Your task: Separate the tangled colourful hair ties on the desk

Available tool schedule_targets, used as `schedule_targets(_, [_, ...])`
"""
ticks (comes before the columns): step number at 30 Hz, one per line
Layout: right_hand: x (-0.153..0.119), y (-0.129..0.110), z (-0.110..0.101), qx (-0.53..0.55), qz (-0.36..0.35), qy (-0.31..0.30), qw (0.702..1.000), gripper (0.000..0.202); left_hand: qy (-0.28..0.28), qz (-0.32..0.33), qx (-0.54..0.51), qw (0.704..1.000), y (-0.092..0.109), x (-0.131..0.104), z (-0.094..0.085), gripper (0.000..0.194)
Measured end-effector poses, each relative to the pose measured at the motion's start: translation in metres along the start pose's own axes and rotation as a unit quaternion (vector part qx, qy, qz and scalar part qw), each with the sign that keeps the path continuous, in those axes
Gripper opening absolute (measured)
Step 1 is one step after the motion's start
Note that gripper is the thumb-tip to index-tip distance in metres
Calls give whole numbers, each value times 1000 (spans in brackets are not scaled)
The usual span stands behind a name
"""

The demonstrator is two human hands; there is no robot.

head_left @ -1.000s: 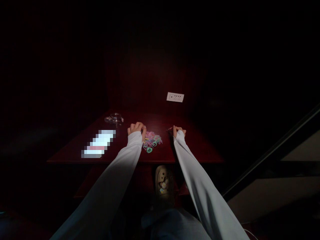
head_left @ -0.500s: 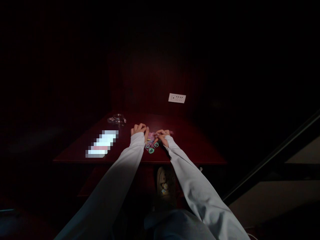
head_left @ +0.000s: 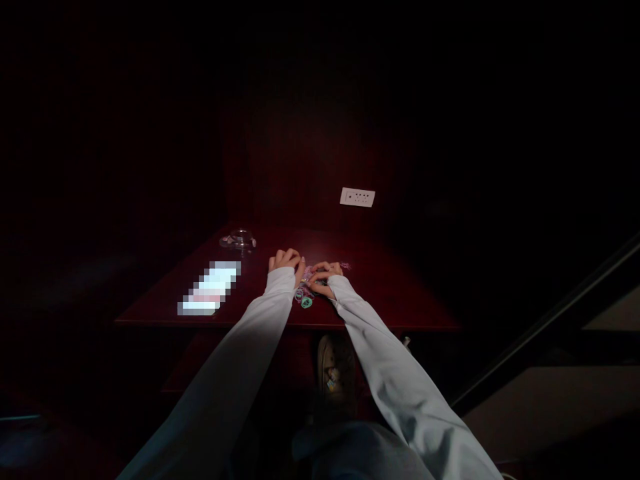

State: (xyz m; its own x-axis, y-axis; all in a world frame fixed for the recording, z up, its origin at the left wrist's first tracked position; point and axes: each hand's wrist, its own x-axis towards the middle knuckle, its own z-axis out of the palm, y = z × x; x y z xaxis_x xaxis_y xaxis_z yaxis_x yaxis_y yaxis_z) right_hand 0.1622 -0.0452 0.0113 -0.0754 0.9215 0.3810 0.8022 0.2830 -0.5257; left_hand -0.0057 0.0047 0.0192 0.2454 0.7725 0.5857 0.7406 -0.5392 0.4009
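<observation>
We see a dark red table (head_left: 390,293) in a very dim room, with both of the person's arms stretched out over its near edge in pale long sleeves. The left hand (head_left: 286,261) rests on the table with its fingers curled in, just to the left of a small heap of coloured rubber bands (head_left: 304,293); we cannot tell whether it grips anything. The right hand (head_left: 325,275) lies on the right side of that heap, fingers bent down into the bands and touching them, but the picture is too dark and small for us to say whether they are closed on a band. The two hands are close together, almost meeting over the heap, which sits near the middle of the table's near edge. A teal ring (head_left: 306,303) lies at the heap's near side. Toward the left edge of the table lies a blurred pale rectangle (head_left: 210,288), and beyond it, near the far left corner, a clear glass dish (head_left: 239,239). On the dark wall behind the table's far edge is a white socket plate (head_left: 357,197). Below the table's near edge we see a pale shoe (head_left: 334,371).
</observation>
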Motion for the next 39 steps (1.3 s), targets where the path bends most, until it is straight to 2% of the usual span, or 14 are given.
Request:
schedule_targets(7, [2,8,2,-14,14,65,998,26,-7,-2,7,1000,2,-1,-3,31])
schedule_targets(13, [2,7,9,-57,0,59,997,9,-9,7,3,1000,-5,2,3,30])
schedule_targets(22, [-9,0,3,-84,-34,25,996,16,7,6,-13,1000,-1,-2,0,33])
schedule_targets(31, [-9,-2,1,-84,-36,6,996,17,2,8,-15,1000,0,-1,0,34])
schedule_targets(39, [-10,-7,-4,-46,-15,26,999,11,-5,17,-9,1000,0,0,-1,33])
